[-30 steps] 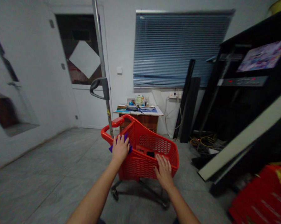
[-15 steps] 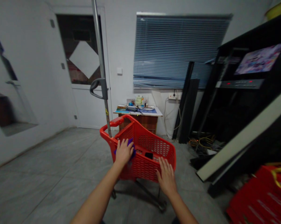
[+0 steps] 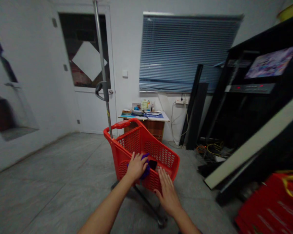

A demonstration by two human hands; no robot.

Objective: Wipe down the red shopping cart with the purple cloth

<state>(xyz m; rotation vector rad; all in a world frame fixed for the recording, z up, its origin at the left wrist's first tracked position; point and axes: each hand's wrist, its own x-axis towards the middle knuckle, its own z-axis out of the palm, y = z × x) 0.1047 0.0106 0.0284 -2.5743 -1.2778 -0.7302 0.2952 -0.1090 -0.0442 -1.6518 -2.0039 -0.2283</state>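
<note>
A small red plastic shopping cart (image 3: pixel 127 156) stands before me, its handle toward the left. My left hand (image 3: pixel 137 166) lies over the cart's near rim, pressing a bunched purple cloth (image 3: pixel 145 172) against it; part of the cloth is hidden under the palm. Further right along the same side, my right hand (image 3: pixel 167 188) rests flat with fingers stretched out, holding nothing. Inside the basket lies a black, flat, phone-like object (image 3: pixel 152 164). From the handle end rises a tall metal pole (image 3: pixel 100 48) with a grey grip (image 3: pixel 102 91).
Behind the cart stands a small wooden desk (image 3: pixel 156 125) with papers and small items on it. To the right are a black rack (image 3: pixel 236 113) with a lit screen, leaning panels (image 3: pixel 253 139), tangled cables (image 3: pixel 215 149) and red bags (image 3: pixel 270 201). A white door (image 3: pixel 95 110) is at the back left.
The cart has turned, its right end swinging toward me and leftward. My left hand has slid rightward along the rim with the cloth. My right hand has shifted slightly left and down.
</note>
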